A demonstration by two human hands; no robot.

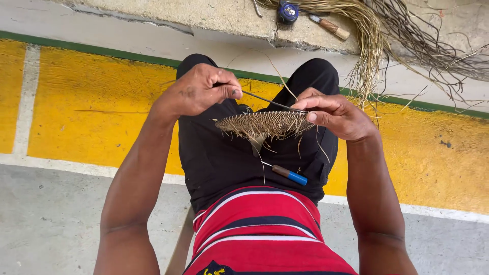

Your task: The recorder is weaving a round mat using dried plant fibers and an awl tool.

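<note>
Left hand pinches a thin dark strand; right hand grips the rim of the flat round tan woven disc. Blue-and-brown-handled awl lies on lap.

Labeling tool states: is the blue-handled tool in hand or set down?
Set down. The tool lies on the lap, apart from both hands; the left hand pinches a dark strand.

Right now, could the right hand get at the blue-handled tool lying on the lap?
Probably yes, once it lets go. The right hand is pinching the rim of the woven disc, and the blue-handled tool lies just below it on the black shorts, with nothing covering it.
</note>
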